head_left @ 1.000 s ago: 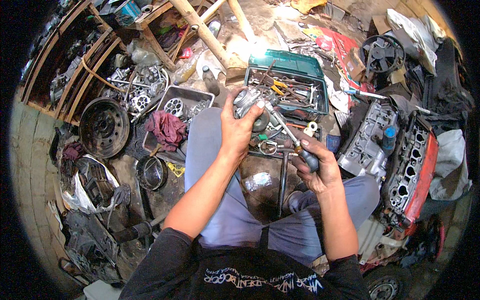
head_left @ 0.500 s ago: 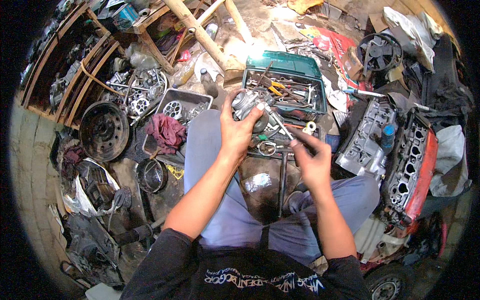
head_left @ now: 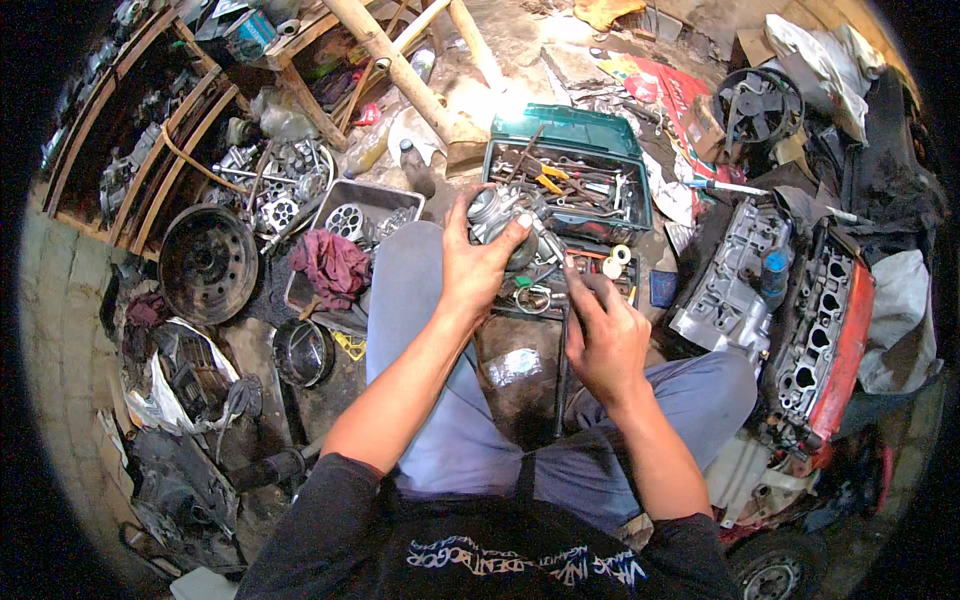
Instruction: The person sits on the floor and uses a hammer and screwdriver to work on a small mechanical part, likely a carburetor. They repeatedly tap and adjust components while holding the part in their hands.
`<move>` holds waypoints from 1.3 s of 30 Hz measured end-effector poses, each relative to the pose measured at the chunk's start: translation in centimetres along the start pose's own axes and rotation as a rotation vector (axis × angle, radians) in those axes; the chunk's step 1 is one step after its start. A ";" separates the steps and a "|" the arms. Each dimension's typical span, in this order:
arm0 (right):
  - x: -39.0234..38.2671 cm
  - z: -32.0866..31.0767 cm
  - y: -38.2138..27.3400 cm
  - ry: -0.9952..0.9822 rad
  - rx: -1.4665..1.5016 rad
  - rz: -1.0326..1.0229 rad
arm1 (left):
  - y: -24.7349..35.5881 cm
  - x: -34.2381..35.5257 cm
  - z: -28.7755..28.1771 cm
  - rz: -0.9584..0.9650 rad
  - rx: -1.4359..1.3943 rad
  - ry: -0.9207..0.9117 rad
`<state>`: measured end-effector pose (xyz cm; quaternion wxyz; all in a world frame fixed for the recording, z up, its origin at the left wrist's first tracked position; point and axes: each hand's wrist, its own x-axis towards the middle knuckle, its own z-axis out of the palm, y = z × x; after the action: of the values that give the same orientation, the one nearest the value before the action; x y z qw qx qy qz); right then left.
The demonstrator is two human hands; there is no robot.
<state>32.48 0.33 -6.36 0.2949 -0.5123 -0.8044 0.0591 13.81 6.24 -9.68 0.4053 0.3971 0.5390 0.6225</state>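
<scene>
I had my left hand (head_left: 478,265) wrapped around a small metal engine part (head_left: 500,212), held up just in front of the green toolbox (head_left: 570,170). A second earlier my right hand (head_left: 605,340) had gripped a dark-handled screwdriver against that part; now it had come away, fingers loosely curled, and I could not tell whether it held anything. So the driving looked paused, the part still in hand. Left of the toolbox sat a grey tray (head_left: 385,200) and a red rag (head_left: 335,265); right of it lay engine blocks (head_left: 735,290), crowding any reach.
</scene>
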 end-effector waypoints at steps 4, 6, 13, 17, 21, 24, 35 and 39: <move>0.9 0.1 1.6 -0.079 0.395 0.060 | 0.3 -0.3 0.0 0.008 -0.154 0.009; 1.8 -1.9 1.7 -0.317 0.985 0.391 | 1.7 -0.7 0.2 -0.033 -0.221 0.017; 2.4 -2.8 2.1 -0.457 1.763 0.821 | 2.1 -0.7 0.2 -0.101 -0.368 -0.040; 1.8 -2.4 1.8 -0.374 0.678 0.310 | 0.8 -0.3 0.0 -0.028 -0.242 -0.014; 0.5 0.0 0.6 -0.057 0.139 -0.069 | 0.3 -0.2 -0.2 -0.002 -0.144 0.026; 1.2 0.7 1.7 0.070 0.464 -0.026 | 1.4 -0.4 -0.1 0.008 -0.227 -0.003; 2.4 -2.2 2.1 -0.513 1.333 0.735 | 1.8 -1.1 0.1 0.046 -0.274 -0.040; 0.7 -0.1 1.0 0.111 0.035 -0.015 | 0.4 -0.3 0.2 0.123 -0.061 0.003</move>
<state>33.15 1.37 -6.43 0.3484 -0.5035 -0.7895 0.0426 14.06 5.97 -9.28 0.3773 0.4161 0.4950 0.6629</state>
